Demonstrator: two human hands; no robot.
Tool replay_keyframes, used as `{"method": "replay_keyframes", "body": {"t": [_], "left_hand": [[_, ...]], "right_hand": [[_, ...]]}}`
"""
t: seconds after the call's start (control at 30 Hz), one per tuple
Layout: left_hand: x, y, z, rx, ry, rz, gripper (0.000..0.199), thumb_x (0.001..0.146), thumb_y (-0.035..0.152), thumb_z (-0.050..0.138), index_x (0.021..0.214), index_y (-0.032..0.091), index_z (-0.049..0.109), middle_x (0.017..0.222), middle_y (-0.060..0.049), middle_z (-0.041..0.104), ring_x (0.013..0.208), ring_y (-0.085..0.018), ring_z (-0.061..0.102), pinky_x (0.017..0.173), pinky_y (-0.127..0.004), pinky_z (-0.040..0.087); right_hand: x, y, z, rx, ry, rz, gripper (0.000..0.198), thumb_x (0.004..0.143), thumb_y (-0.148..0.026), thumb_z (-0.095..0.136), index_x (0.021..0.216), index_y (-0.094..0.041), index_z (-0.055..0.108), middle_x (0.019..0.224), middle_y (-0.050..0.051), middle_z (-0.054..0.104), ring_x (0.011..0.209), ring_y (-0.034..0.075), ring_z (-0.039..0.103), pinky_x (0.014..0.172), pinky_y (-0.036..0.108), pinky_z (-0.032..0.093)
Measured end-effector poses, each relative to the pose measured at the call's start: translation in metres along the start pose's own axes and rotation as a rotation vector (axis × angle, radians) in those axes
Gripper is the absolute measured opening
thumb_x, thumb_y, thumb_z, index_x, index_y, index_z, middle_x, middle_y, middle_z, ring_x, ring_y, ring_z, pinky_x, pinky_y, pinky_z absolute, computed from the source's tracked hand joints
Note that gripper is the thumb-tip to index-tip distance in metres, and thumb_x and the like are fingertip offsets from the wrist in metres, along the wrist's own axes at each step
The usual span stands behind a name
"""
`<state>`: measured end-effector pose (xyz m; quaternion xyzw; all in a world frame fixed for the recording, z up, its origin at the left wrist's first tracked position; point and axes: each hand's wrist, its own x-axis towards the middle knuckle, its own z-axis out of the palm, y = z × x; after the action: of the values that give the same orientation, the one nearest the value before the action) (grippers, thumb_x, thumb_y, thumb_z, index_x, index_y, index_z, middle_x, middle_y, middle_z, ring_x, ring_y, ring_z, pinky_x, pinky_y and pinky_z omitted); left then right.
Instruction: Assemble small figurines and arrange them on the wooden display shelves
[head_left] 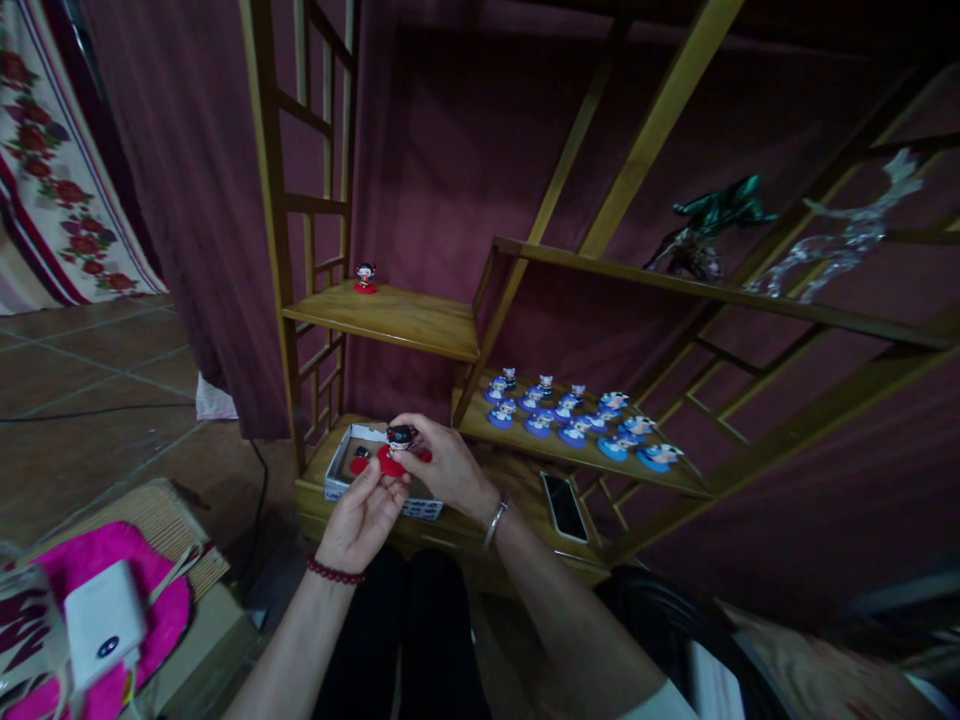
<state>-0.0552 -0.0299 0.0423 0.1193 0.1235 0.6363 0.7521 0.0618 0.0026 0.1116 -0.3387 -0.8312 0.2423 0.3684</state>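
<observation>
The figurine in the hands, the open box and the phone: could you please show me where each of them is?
Figurine (401, 436): head view, on its black hair.
Open box (424, 509): head view, on its outer front wall.
Phone (564, 506): head view, on its dark screen.

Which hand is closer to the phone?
Right hand: it's left of the phone, with the left hand farther off on that same side.
</observation>
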Motion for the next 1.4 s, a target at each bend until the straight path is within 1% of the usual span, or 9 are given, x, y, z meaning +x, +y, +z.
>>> {"method": "replay_keyframes", "body": {"t": [0.13,0.3,0.4,0.5,0.63,0.8,1.03,1.17,1.4], "left_hand": [[0.000,-0.002,0.002,0.003,-0.012,-0.005,0.015,0.079,0.014,0.048,0.086,0.011,0.062,0.084,-0.008,0.062,0.074,-0.012,0.058,0.072,-0.025,0.048],[0.000,-0.004,0.003,-0.011,0.033,-0.038,0.015,0.079,0.015,0.048,0.085,0.012,0.062,0.079,-0.007,0.062,0.073,-0.012,0.058,0.069,-0.023,0.048],[0.000,-0.005,0.002,-0.010,0.020,-0.040,0.014,0.079,0.015,0.049,0.085,0.012,0.062,0.080,-0.007,0.062,0.071,-0.012,0.057,0.068,-0.024,0.048],[0.001,-0.005,-0.002,0.007,0.017,-0.022,0.013,0.078,0.014,0.050,0.083,0.012,0.061,0.081,-0.007,0.062,0.070,-0.012,0.057,0.067,-0.025,0.048],[0.003,-0.004,-0.004,0.027,-0.005,-0.018,0.012,0.077,0.015,0.051,0.083,0.012,0.061,0.077,-0.006,0.062,0.069,-0.012,0.057,0.064,-0.024,0.047],[0.004,0.003,0.001,0.059,-0.063,-0.010,0.016,0.078,0.018,0.051,0.089,0.013,0.061,0.079,-0.007,0.062,0.071,-0.013,0.057,0.067,-0.026,0.046],[0.004,0.011,0.005,0.131,-0.112,-0.017,0.018,0.079,0.022,0.050,0.090,0.012,0.060,0.081,-0.007,0.064,0.071,-0.015,0.058,0.066,-0.026,0.045],[0.003,0.014,0.003,0.124,-0.120,-0.018,0.018,0.079,0.023,0.050,0.089,0.012,0.060,0.080,-0.007,0.064,0.071,-0.015,0.059,0.067,-0.027,0.044],[0.001,0.019,0.003,0.097,-0.110,-0.025,0.017,0.077,0.021,0.052,0.089,0.013,0.060,0.080,-0.006,0.063,0.072,-0.014,0.058,0.067,-0.026,0.045]], "right_hand": [[-0.003,0.002,-0.001,-0.004,0.011,0.001,0.029,0.072,-0.017,0.052,0.100,-0.021,0.052,0.093,0.001,0.059,0.081,0.012,0.056,0.072,0.024,0.045],[-0.005,0.002,-0.002,-0.019,0.006,-0.005,0.030,0.072,-0.017,0.051,0.101,-0.021,0.051,0.095,0.001,0.058,0.083,0.013,0.055,0.074,0.025,0.045],[-0.004,0.002,-0.003,-0.057,-0.007,-0.019,0.029,0.071,-0.015,0.051,0.099,-0.021,0.052,0.096,0.001,0.058,0.085,0.013,0.055,0.076,0.026,0.044],[-0.003,0.001,-0.003,-0.078,-0.031,-0.005,0.029,0.070,-0.013,0.052,0.098,-0.021,0.053,0.095,0.001,0.059,0.081,0.013,0.055,0.074,0.025,0.044],[0.000,-0.003,-0.004,-0.068,-0.026,0.004,0.030,0.070,-0.012,0.051,0.098,-0.021,0.053,0.094,0.001,0.059,0.081,0.013,0.055,0.073,0.026,0.044],[0.007,-0.003,-0.010,0.032,-0.082,-0.038,0.033,0.071,-0.014,0.052,0.103,-0.021,0.052,0.096,0.001,0.058,0.083,0.012,0.055,0.075,0.025,0.045],[0.017,0.007,-0.012,0.198,-0.183,0.048,0.035,0.072,-0.018,0.054,0.106,-0.019,0.048,0.087,0.000,0.058,0.069,0.009,0.056,0.061,0.020,0.047],[0.021,0.004,-0.009,0.217,-0.201,0.062,0.036,0.071,-0.019,0.056,0.106,-0.019,0.048,0.085,-0.001,0.058,0.069,0.009,0.056,0.061,0.020,0.047],[0.023,-0.003,-0.004,0.209,-0.192,0.068,0.033,0.071,-0.019,0.055,0.103,-0.020,0.048,0.084,-0.001,0.058,0.069,0.010,0.057,0.061,0.020,0.047]]}}
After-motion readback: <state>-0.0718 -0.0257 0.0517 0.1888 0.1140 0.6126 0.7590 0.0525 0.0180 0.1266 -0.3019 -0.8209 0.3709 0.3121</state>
